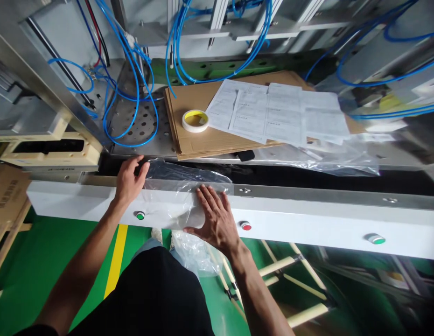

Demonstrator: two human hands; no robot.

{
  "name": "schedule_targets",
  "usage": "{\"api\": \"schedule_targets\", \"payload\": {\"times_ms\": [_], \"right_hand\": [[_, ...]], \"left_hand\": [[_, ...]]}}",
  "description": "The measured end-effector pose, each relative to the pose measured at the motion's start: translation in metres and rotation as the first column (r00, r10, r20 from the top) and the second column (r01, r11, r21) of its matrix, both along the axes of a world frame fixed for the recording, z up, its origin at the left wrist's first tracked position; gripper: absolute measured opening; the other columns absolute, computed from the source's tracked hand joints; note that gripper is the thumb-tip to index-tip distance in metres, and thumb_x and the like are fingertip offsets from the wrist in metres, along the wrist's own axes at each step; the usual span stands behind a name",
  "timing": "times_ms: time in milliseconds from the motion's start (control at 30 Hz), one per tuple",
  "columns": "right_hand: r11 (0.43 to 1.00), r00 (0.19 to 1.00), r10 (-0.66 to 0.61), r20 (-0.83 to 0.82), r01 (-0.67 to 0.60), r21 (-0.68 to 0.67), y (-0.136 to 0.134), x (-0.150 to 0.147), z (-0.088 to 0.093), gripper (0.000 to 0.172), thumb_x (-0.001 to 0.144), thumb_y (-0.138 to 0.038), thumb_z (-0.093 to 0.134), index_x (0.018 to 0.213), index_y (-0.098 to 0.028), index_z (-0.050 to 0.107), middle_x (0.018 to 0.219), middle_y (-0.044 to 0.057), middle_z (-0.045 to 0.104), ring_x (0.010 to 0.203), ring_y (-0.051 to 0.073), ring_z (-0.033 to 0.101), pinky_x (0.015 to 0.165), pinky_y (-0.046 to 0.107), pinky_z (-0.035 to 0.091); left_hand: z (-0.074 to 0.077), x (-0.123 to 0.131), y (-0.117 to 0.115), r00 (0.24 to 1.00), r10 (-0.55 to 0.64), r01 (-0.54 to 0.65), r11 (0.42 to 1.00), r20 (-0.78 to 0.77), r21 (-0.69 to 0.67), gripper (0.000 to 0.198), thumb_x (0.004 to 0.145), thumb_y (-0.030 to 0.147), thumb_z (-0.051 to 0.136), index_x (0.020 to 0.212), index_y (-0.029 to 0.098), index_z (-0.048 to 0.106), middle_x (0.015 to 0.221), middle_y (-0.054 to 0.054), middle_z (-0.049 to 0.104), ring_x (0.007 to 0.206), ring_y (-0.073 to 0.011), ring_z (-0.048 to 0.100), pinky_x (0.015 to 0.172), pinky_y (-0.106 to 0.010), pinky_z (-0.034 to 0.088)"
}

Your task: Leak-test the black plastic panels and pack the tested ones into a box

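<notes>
A clear plastic bag (175, 191) is draped over the white front ledge of the machine, part of it hanging down towards the floor. My left hand (130, 181) is at the bag's upper left edge, thumb and fingers apart; whether it touches the film I cannot tell. Spread flat, my right hand (219, 217) lies on the right part of the bag with the fingers pointing away from me. Behind the bag, a stack of brown cardboard sheets (189, 142) carries a roll of tape (195, 121) and several printed paper sheets (266, 112).
Along the white ledge (315, 224) sit a red button (245, 226) and two green ones. Blue air hoses (136, 107) loop above a perforated metal plate. More clear film (343, 161) lies right of the cardboard. A pale tube frame (294, 280) stands below.
</notes>
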State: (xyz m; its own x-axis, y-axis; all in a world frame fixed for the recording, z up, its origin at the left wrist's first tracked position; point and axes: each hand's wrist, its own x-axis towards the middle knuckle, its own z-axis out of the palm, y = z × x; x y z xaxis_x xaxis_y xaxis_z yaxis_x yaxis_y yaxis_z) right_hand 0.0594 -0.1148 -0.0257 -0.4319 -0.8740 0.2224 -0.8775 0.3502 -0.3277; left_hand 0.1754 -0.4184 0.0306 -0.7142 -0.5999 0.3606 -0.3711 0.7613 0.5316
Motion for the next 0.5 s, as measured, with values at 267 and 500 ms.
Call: {"api": "schedule_targets", "payload": {"times_ms": [267, 500], "right_hand": [[1.000, 1.000, 0.011, -0.012, -0.011, 0.000, -0.001, -0.014, -0.003, 0.123, 0.092, -0.082, 0.060, 0.175, -0.007, 0.010, 0.173, 0.027, 0.038, 0.163, 0.043, 0.033, 0.133, 0.065, 0.018], [0.993, 0.994, 0.104, 0.017, -0.105, 0.060, 0.001, -0.033, 0.002, 0.116, 0.085, -0.087, 0.067, 0.173, -0.019, 0.032, 0.171, 0.019, 0.046, 0.158, 0.042, 0.041, 0.133, 0.065, 0.018]], "left_hand": [[-0.022, 0.087, 0.068, 0.855, -0.487, 0.519, 0.791, 0.178, -0.324, 0.026, 0.099, 0.020, 0.070, 0.122, 0.029, 0.078, 0.116, -0.007, 0.084, 0.109, -0.0254, 0.077, 0.103, -0.040, 0.058], [-0.019, 0.104, 0.032, 0.851, -0.512, 0.518, 0.783, 0.116, -0.345, 0.043, 0.103, 0.010, 0.060, 0.136, 0.034, 0.075, 0.122, -0.003, 0.085, 0.113, -0.0231, 0.079, 0.104, -0.041, 0.064]]}}
